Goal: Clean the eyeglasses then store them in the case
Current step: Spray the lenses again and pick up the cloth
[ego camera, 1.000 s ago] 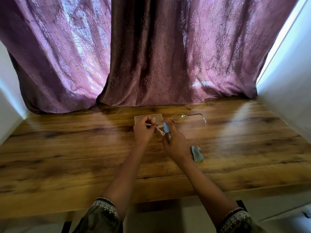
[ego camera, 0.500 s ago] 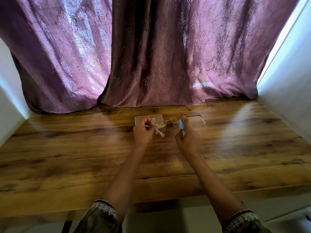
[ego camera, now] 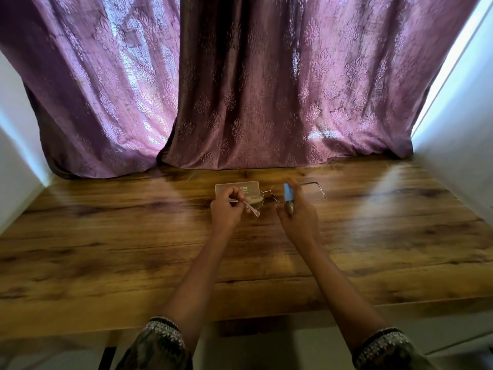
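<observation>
The thin gold wire eyeglasses (ego camera: pixel 319 187) are held just above the wooden table (ego camera: pixel 106 236), arms unfolded. My left hand (ego camera: pixel 226 213) pinches the left temple arm near its pale tip. My right hand (ego camera: pixel 300 218) is shut on a small blue-capped bottle (ego camera: pixel 288 194), held upright right against the right lens. The translucent rectangular case (ego camera: pixel 250 185) lies flat on the table just behind my left hand and the left lens. No cleaning cloth shows in this frame.
Purple patterned curtains (ego camera: pixel 240 102) hang down onto the table's far edge. White walls (ego camera: pixel 458 156) close in on both sides. The table's near edge (ego camera: pixel 266 316) runs under my forearms.
My right hand carried the blue-capped bottle up and to the right, from beside my left hand to the right lens. The grey-blue cloth seen on the table earlier is now out of sight under my right forearm.
</observation>
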`<state>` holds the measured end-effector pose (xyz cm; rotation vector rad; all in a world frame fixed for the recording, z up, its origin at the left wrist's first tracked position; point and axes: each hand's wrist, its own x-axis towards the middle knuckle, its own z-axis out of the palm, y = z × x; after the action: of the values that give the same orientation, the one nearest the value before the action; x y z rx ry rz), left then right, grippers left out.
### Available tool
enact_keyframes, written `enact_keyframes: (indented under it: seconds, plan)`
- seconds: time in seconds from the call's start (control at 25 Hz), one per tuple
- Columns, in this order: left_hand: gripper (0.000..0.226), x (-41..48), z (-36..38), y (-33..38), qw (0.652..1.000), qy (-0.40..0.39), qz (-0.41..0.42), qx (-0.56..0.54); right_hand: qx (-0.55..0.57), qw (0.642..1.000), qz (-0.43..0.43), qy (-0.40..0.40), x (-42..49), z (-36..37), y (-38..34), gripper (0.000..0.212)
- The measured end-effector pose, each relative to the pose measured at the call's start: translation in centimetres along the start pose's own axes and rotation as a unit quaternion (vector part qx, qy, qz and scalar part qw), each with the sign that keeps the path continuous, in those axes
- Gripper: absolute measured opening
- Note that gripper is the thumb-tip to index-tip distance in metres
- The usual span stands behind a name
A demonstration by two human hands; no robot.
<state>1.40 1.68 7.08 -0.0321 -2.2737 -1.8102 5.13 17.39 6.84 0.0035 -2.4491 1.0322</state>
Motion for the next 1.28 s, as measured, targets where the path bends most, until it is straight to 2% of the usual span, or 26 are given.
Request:
enact_keyframes:
  seconds: [0.16,0.36,0.56,0.76,1.04,1.2,1.28]
  plan:
    - [0.032,-0.1,-0.1,0.1,1.000,0.000,-0.007,-0.002,-0.012,1.000,0.008,-0.005,-0.2,0.2,-0.3,0.054]
    - [0.031,-0.1,-0.1,-0.2,1.000,0.005,-0.009,-0.002,0.013,0.999,-0.024,0.018,0.2,0.2,-0.5,0.056]
    - [0.026,-0.4,0.1,-0.3,1.000,0.011,0.007,0.014,0.004,1.000,-0.028,-0.007,-0.9,0.7,0.2,0.056]
    - [0.027,-0.2,0.2,-0.4,1.000,0.006,-0.011,0.001,0.008,0.999,-0.031,0.013,-0.2,0.6,0.3,0.057]
    - [0.030,0.1,0.2,-0.9,0.999,0.021,-0.030,-0.015,0.040,0.999,-0.026,-0.016,-1.6,1.3,1.9,0.056]
    - [0.029,0.5,0.3,-1.5,0.998,0.028,-0.055,-0.028,0.099,0.995,0.014,-0.021,-2.5,1.3,3.3,0.036]
    - [0.028,0.9,0.3,-1.6,0.997,0.030,-0.064,-0.037,0.106,0.993,0.047,-0.006,-2.4,1.1,4.3,0.032]
